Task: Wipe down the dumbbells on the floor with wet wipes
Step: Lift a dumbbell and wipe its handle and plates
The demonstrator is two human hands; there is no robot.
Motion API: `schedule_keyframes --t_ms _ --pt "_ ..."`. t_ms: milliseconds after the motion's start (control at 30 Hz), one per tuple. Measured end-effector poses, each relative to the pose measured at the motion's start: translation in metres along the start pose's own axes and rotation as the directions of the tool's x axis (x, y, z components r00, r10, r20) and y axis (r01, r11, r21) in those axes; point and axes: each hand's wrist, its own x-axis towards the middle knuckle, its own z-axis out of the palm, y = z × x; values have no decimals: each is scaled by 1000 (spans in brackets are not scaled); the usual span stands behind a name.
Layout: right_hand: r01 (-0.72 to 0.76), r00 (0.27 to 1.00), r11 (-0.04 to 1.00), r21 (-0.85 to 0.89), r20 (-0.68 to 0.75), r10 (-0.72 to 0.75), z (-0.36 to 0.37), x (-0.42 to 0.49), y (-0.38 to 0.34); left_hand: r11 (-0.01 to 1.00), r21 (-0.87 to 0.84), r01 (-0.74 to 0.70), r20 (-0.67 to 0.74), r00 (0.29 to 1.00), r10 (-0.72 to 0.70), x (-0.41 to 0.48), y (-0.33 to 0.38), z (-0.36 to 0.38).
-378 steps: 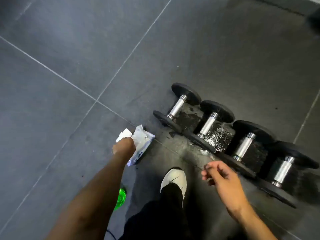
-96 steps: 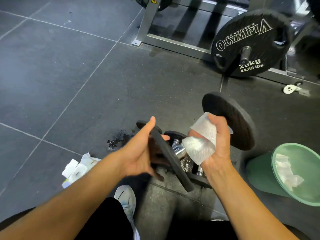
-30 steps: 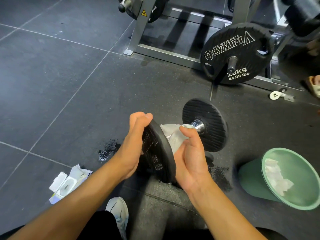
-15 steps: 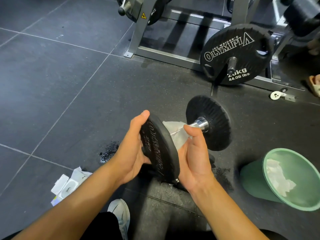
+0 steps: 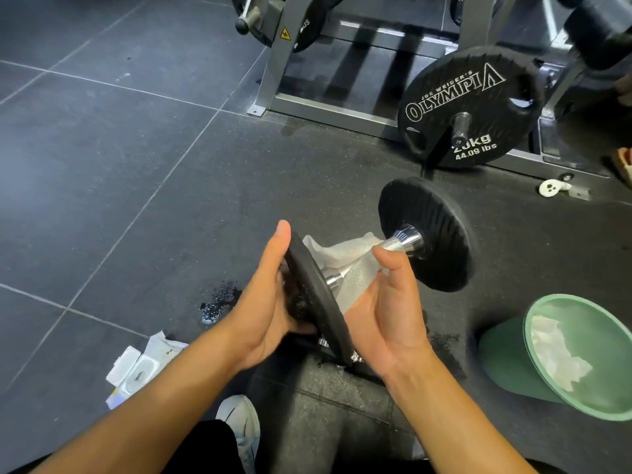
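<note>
A black dumbbell (image 5: 434,234) with a chrome handle is lifted off the floor in front of me, tilted, its far plate up and to the right. My left hand (image 5: 263,299) cups the near plate from its outer face, thumb over the rim. My right hand (image 5: 386,309) holds a white wet wipe (image 5: 345,258) wrapped round the handle, thumb on top near the chrome collar. More dumbbells lie below, mostly hidden behind the near plate and my hands.
An open wet wipe pack (image 5: 140,367) lies on the floor at lower left. A green bin (image 5: 506,364) with used wipes stands at right. A rack frame (image 5: 328,107) and a 20 kg plate (image 5: 468,107) stand behind. My white shoe (image 5: 241,425) is below.
My right hand has slid a little down the handle with the wipe, baring more chrome near the far plate. The left hand still cups the near plate.
</note>
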Motion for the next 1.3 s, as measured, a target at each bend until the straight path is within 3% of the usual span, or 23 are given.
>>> schedule_keyframes --t_ms 67,100,167,200,267,300,333,367,433,567,633,700,733,800,867,933,1033,1100,1233,1300 --pt "-1 1000 1000 -12 -13 1 -1 -2 0 993 -18 116 80 990 -114 -1 1 4" --pt "-1 1000 1000 -14 -5 1 -1 -2 -1 996 -34 78 73 995 -75 -2 1 5" --pt "11 1000 999 -43 29 -10 -1 0 -4 988 -17 -154 55 986 155 -2 -2 8" --pt "22 999 999 -43 36 -21 -2 1 -6 900 209 -382 70 924 376 -3 -2 4" --pt "56 997 998 -25 45 -55 -2 3 -9 493 612 -618 246 741 624 2 -7 -10" --pt "65 997 998 -15 51 -64 -2 3 -11 292 683 -670 350 651 674 5 -9 -16" --pt "72 996 997 -5 55 -71 -2 4 -11 251 682 -687 372 622 689 5 -10 -17" --pt "72 996 997 8 53 -72 -1 3 -12 333 647 -686 318 639 701 5 -11 -16" --pt "72 997 997 23 39 -73 -1 2 -11 581 508 -636 215 747 629 4 -14 -10" --pt "75 997 997 30 5 -75 -2 -1 -10 685 473 -555 190 823 535 7 -19 -7" --pt "55 998 998 41 17 -56 -4 -1 -10 823 303 -480 72 873 483 9 -16 -2" --pt "41 999 998 37 24 -42 -6 2 -11 965 -7 -263 -66 963 262 12 -12 3" --pt "45 998 998 49 33 -46 -8 3 -13 988 -119 -99 -63 994 92 14 -10 2" --pt "69 995 993 95 68 -76 -10 4 -18 953 -173 247 16 969 -248 19 -4 -4" --pt "89 995 988 129 42 -95 -12 5 -25 886 -148 439 22 897 -441 22 -3 -12" --pt "120 992 983 137 14 -123 -12 4 -27 888 -150 435 -21 896 -443 24 -7 -17" --pt "165 986 985 43 3 -165 -11 0 -30 958 -179 224 -87 966 -243 19 -12 -7" --pt "130 991 990 -55 41 -128 -10 -1 -29 966 -209 151 -155 970 -185 18 -15 -3" --pt "82 997 989 -126 27 -79 -17 6 -28 949 -158 271 -115 950 -291 21 -11 -12" --pt "113 994 988 -104 9 -113 -17 8 -28 909 -228 349 -108 919 -379 23 -11 -14"
